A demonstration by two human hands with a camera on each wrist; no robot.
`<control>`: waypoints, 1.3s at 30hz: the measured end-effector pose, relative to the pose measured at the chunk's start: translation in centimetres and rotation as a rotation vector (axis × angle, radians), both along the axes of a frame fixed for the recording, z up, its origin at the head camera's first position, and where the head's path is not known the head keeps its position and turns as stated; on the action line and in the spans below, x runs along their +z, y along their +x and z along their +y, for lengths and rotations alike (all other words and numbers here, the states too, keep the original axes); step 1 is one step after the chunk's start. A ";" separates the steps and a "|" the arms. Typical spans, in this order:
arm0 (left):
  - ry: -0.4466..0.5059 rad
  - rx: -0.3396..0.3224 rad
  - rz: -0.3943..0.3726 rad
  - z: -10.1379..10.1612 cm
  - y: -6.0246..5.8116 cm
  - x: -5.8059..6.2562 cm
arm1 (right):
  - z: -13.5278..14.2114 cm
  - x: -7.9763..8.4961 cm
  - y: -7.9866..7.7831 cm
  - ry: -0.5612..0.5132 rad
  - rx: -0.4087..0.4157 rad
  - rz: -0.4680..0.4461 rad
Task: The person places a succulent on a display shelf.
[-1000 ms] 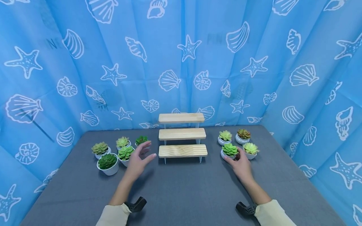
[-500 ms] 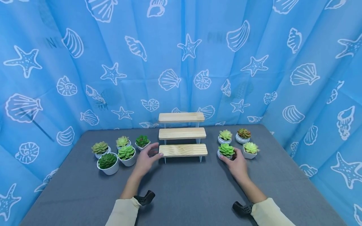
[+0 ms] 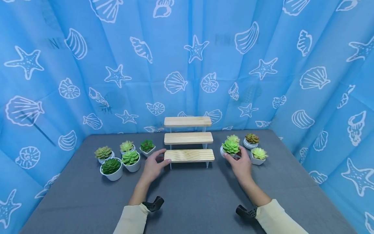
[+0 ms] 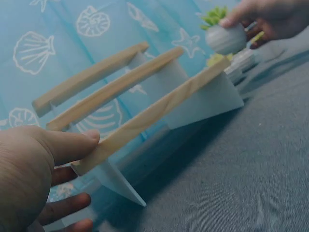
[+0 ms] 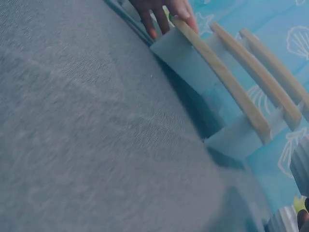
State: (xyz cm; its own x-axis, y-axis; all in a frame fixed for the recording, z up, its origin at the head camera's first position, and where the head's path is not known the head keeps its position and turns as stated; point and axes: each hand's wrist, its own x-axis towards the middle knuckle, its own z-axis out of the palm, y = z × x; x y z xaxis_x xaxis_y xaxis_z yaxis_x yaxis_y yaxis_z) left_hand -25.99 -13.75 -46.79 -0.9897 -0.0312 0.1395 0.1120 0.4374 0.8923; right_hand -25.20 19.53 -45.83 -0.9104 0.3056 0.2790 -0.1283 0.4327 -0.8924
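A three-step wooden display stand [image 3: 189, 156] with clear legs stands at the middle of the table. My left hand [image 3: 152, 167] grips the left end of its lowest step; in the left wrist view the thumb [image 4: 79, 145] lies against the plank. My right hand [image 3: 242, 165] holds a bright green potted succulent [image 3: 230, 146] by its round, ribbed white pot, to the right of the stand. The left wrist view shows that pot [image 4: 226, 39] raised above the table. In the head view the held plant partly covers a paler succulent [image 3: 233, 138] behind it.
On the right stand a reddish succulent [image 3: 252, 139] and a yellow-green one [image 3: 258, 153] in a square pot. Several potted succulents are grouped at the left, the dark green one [image 3: 111, 167] frontmost. A blue shell-print curtain [image 3: 187, 65] hangs behind the grey table [image 3: 193, 201].
My left hand has moved right from beside the plants to the lowest step's left end and now grips it. The right hand has raised the green succulent and carried it left towards the stand.
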 end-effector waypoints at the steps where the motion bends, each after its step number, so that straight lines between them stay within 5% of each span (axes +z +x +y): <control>1: 0.003 0.002 0.002 -0.1 0.0 -0.1 | -0.1 0.2 -0.1 0.004 0.002 0.007; 9: 0.019 -0.021 0.041 -0.3 0.0 -0.5 | -1.5 2.3 -1.3 0.023 0.030 0.085; 19: 0.039 -0.025 0.022 -0.3 0.3 -0.5 | -3.0 5.5 -3.9 -0.079 0.041 0.200; 39: 0.075 0.006 0.027 -0.1 0.1 -0.9 | -6.4 8.9 -9.8 -0.012 0.068 0.132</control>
State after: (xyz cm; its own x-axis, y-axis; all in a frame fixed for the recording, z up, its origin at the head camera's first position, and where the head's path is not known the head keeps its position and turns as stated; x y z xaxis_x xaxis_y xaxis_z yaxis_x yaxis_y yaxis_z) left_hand -25.89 -13.88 -47.66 -0.9854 -0.0481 0.1632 0.1342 0.3702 0.9192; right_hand -34.98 13.11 -36.98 -0.8848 0.2484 0.3942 -0.2732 0.4088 -0.8708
